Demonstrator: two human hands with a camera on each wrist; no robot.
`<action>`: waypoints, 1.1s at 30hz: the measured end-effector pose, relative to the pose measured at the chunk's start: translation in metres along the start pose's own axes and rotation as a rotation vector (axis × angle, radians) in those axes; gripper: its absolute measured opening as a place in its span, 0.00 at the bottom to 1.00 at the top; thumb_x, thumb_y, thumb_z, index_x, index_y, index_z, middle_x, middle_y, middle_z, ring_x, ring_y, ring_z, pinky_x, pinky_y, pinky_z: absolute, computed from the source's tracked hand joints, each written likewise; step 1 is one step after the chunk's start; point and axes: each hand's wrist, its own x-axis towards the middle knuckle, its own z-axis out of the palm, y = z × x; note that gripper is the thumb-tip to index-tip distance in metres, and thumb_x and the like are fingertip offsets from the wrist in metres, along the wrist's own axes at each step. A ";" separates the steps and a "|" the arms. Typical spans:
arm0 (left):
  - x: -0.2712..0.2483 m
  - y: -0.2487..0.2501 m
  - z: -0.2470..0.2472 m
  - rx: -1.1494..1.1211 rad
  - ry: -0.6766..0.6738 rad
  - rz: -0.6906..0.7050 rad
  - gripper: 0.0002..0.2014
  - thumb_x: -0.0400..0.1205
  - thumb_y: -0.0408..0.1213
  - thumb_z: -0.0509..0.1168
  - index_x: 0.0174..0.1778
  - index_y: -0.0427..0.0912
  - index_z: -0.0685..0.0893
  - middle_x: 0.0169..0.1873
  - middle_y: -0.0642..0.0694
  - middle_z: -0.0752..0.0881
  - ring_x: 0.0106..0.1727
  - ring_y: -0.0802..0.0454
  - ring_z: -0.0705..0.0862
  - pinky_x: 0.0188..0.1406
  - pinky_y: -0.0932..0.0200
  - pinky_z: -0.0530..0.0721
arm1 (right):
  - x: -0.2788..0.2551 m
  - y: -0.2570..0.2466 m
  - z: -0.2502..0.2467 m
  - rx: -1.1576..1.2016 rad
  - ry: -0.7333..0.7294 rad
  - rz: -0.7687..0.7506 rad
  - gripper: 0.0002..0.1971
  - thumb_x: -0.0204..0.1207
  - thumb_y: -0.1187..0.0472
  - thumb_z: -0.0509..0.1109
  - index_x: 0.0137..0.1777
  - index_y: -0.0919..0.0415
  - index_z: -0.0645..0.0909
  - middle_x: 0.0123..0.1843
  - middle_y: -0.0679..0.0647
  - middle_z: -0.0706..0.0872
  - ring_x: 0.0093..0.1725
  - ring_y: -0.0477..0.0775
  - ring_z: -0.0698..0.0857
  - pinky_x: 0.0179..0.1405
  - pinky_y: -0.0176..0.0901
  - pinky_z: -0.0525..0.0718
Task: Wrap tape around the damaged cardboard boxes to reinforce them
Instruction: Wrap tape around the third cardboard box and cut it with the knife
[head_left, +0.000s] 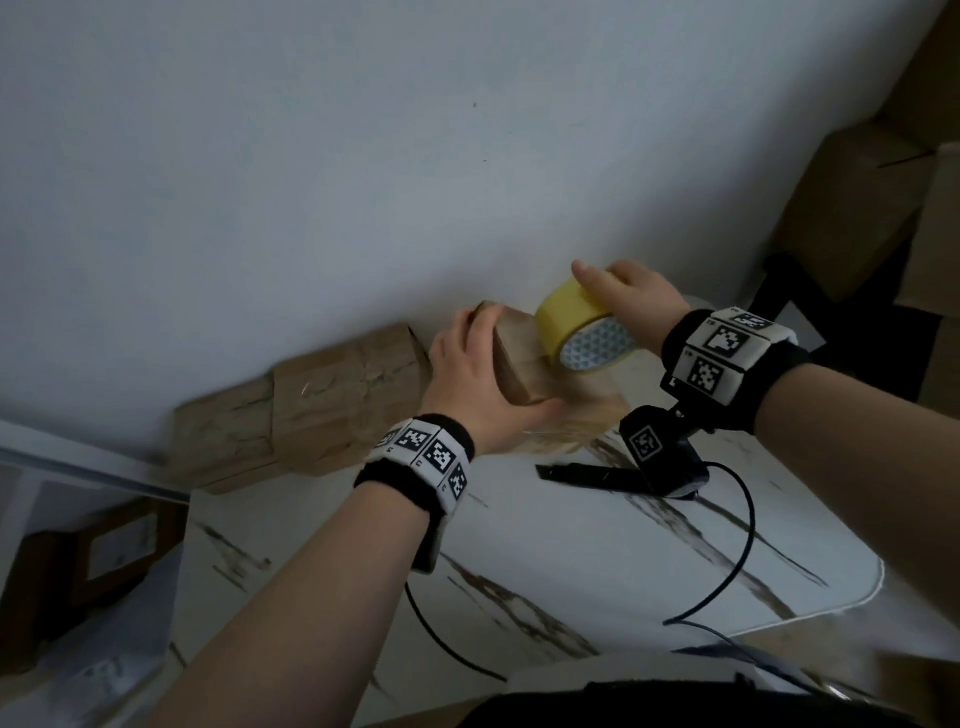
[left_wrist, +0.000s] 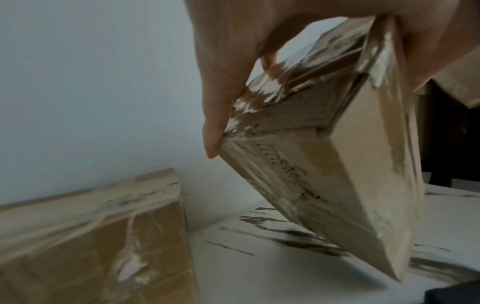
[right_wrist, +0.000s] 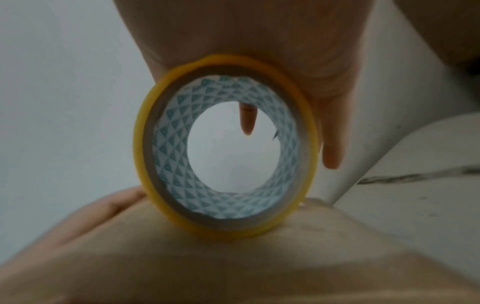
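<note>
My left hand grips a small cardboard box, tilted on one corner above the marble-patterned table. In the left wrist view the small cardboard box shows glossy tape bands over its faces, with my left hand's fingers curled round its far edge. My right hand holds a yellow tape roll from above and rests it on the box's top face. The right wrist view looks through the tape roll, whose core has a blue diamond print; the box lies just below it.
A larger taped cardboard box stands against the white wall at the left, also seen close by as the larger box. A black utility knife lies on the table under my right wrist. More brown boxes are stacked at the right. Black cables trail across the table.
</note>
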 end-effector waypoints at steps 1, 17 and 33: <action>0.000 0.001 0.004 -0.011 0.008 -0.008 0.57 0.55 0.73 0.66 0.78 0.52 0.56 0.77 0.45 0.55 0.77 0.44 0.55 0.77 0.47 0.60 | 0.000 -0.001 -0.002 0.037 0.007 0.007 0.31 0.76 0.34 0.61 0.66 0.59 0.75 0.59 0.55 0.79 0.61 0.59 0.79 0.55 0.47 0.75; 0.004 -0.023 -0.009 0.239 -0.271 -0.074 0.63 0.63 0.58 0.78 0.82 0.41 0.44 0.82 0.38 0.38 0.83 0.41 0.50 0.78 0.54 0.57 | -0.010 -0.011 0.019 -0.007 -0.177 -0.151 0.18 0.68 0.42 0.76 0.34 0.49 0.71 0.34 0.46 0.74 0.34 0.43 0.76 0.28 0.35 0.70; 0.012 -0.019 0.038 0.528 -0.385 -0.074 0.65 0.67 0.69 0.69 0.81 0.35 0.35 0.83 0.40 0.41 0.83 0.44 0.47 0.82 0.50 0.49 | -0.002 0.005 0.026 -0.320 -0.221 -0.198 0.21 0.69 0.35 0.69 0.33 0.53 0.73 0.32 0.48 0.76 0.35 0.51 0.78 0.37 0.43 0.74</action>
